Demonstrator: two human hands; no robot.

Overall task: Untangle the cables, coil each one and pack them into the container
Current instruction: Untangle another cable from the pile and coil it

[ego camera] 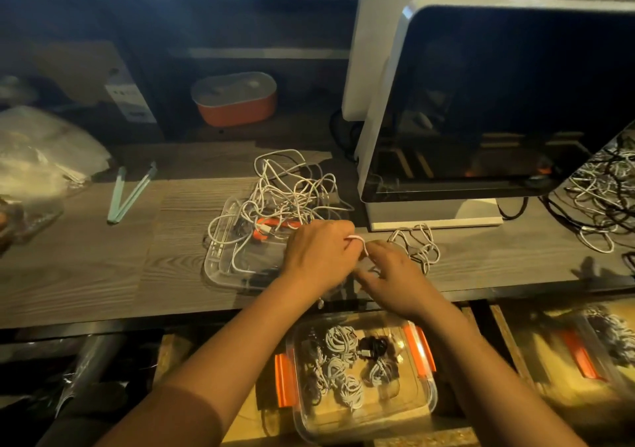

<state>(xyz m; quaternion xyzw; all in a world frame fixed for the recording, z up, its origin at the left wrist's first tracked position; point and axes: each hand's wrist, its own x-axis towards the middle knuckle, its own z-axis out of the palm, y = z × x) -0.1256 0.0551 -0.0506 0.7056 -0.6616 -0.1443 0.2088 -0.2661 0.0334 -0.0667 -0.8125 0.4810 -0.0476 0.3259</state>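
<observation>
white cable (359, 240) arches left to right; left hand (318, 254) pinches it, right hand (395, 275) grip unclear.

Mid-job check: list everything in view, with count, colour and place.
desk: one, dark wood-grain, across the view
clear tray: one, clear with an orange part, desk centre
tangled cables: one pile, mostly white, on the clear tray
loose cable: one, white, desk, centre-right
container: one, clear, orange latches, below the desk edge
coiled cables: several, white-grey, one black, in the container
monitor: one, silver frame, desk right
box: one, orange, back shelf
sticks: two, pale green, desk left
plastic bags: some, clear, far left
white cable: one, white, held, desk front
left hand: one, pinches the white cable
right hand: one, holds the same cable
</observation>
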